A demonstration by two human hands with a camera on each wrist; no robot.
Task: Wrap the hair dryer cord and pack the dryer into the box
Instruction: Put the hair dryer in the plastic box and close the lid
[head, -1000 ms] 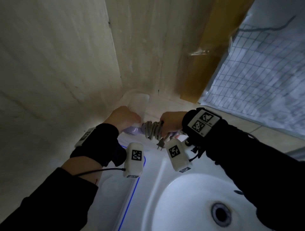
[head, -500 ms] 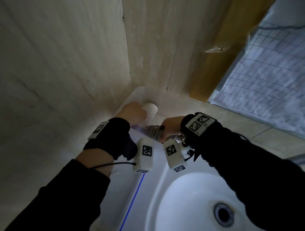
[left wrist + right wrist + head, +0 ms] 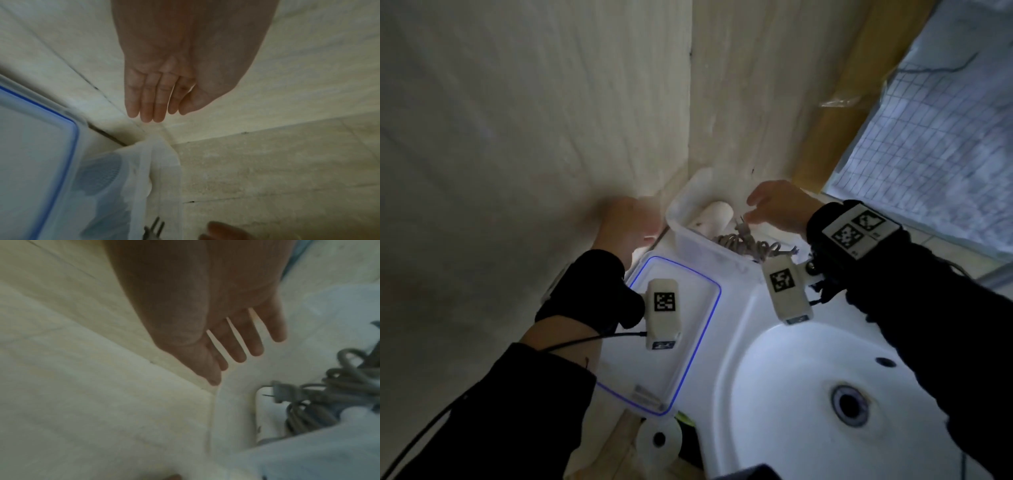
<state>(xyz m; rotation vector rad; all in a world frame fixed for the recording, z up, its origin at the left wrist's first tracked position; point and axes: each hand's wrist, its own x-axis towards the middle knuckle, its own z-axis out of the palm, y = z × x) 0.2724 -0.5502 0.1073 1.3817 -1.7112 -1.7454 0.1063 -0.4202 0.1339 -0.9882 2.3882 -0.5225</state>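
The white hair dryer (image 3: 713,218) lies inside a translucent plastic box (image 3: 690,248) set in the corner against the wall. Its grey cord (image 3: 751,244) is coiled around the handle, and the plug (image 3: 741,229) sticks up. My left hand (image 3: 631,229) hovers left of the box, fingers straight, holding nothing. My right hand (image 3: 758,209) hangs just above the plug with spread fingers, also empty. In the left wrist view the flat left hand (image 3: 150,104) is above the box corner (image 3: 158,162). The right wrist view has the right hand (image 3: 238,347) clear of the cord (image 3: 329,402) and plug (image 3: 280,393).
The box lid (image 3: 685,342) with a blue seal lies flat on the sink ledge under my left wrist. The white basin (image 3: 774,394) with its drain (image 3: 849,406) fills the lower right. Tiled walls close in behind and to the left. A white round object (image 3: 659,440) sits below the lid.
Both hands have let go of the dryer, which now lies in the box. The left hand has drawn out to the left and the right hand has lifted above the plug.
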